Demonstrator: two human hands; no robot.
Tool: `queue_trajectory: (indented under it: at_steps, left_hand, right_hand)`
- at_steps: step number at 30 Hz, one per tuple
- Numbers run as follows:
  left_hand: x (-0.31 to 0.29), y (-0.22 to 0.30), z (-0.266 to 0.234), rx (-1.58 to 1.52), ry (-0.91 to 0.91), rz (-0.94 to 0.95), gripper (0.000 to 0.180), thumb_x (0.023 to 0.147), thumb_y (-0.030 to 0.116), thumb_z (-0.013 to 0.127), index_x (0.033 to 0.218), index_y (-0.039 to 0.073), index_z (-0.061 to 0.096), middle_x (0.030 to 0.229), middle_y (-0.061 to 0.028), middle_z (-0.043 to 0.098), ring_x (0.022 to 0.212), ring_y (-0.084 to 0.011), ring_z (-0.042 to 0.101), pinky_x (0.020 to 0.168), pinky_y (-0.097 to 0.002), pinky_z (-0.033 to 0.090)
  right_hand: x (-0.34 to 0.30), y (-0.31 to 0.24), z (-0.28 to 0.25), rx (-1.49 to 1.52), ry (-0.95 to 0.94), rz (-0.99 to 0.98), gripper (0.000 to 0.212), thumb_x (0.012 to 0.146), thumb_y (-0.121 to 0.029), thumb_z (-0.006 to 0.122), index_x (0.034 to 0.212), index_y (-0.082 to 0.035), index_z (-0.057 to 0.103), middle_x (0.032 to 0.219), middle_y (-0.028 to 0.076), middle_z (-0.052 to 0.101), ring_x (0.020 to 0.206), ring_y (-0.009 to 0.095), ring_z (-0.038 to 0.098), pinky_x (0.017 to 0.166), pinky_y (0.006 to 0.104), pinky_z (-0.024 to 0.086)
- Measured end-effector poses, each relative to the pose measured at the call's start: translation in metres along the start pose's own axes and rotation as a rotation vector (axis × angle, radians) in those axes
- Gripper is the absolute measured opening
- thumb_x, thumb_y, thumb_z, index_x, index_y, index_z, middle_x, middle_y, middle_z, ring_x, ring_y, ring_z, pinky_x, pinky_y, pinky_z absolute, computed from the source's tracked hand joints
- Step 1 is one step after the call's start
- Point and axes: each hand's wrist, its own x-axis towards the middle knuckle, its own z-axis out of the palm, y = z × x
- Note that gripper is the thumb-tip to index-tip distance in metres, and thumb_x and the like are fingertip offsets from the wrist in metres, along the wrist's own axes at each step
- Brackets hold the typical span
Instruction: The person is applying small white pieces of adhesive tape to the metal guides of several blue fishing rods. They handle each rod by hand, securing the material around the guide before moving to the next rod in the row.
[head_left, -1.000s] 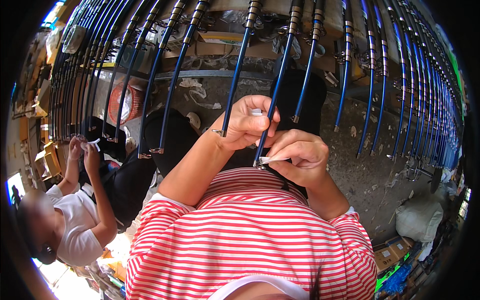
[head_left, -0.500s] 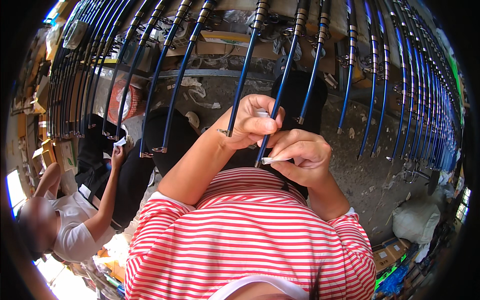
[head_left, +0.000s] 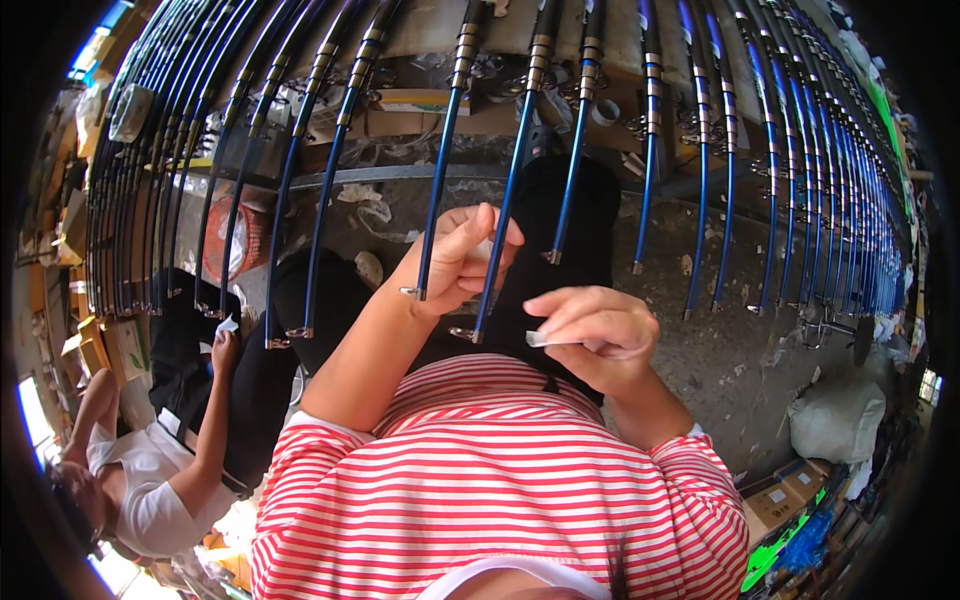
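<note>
Amid blue rods (head_left: 441, 180) crossing before the left, hands (head_left: 605, 328) closed on white scraps (head_left: 537, 339).

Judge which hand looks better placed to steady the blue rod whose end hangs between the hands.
Likely the left hand: its fingers are at that blue rod. The right hand is apart from it, its grip taken up by a small white piece.

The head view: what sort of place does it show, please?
Probably a fishing-tackle workshop, judging by the long row of slender, glossy blue-and-black rods, the brown rectangular cardboard boxes and the grey floor littered with pale scraps.
</note>
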Motion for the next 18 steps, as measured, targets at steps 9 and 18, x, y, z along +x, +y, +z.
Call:
queue_trajectory:
  at_steps: [9,18]
  left_hand:
    - [0.054,-0.002,0.026,0.012,-0.144,0.038,0.038,0.084,0.031,0.063,0.108,0.003,0.055,0.084,-0.0009,0.057,0.049,-0.0017,0.031,0.041,-0.0152,0.025]
    - [0.032,-0.022,0.008,-0.208,-0.290,-0.038,0.026,0.083,0.014,0.063,0.104,-0.002,0.060,0.082,-0.0095,0.066,0.043,-0.0008,0.033,0.039,-0.0153,0.024]
  right_hand:
    - [-0.002,0.005,-0.022,-0.124,0.269,-0.010,0.010,0.071,0.006,0.069,0.077,0.001,0.063,0.081,0.013,0.063,0.088,0.029,0.064,0.072,0.0311,0.053]
    - [0.004,0.011,-0.024,0.007,0.098,0.013,0.011,0.069,0.006,0.070,0.076,0.002,0.063,0.080,0.012,0.063,0.084,0.026,0.065,0.069,0.0302,0.053]
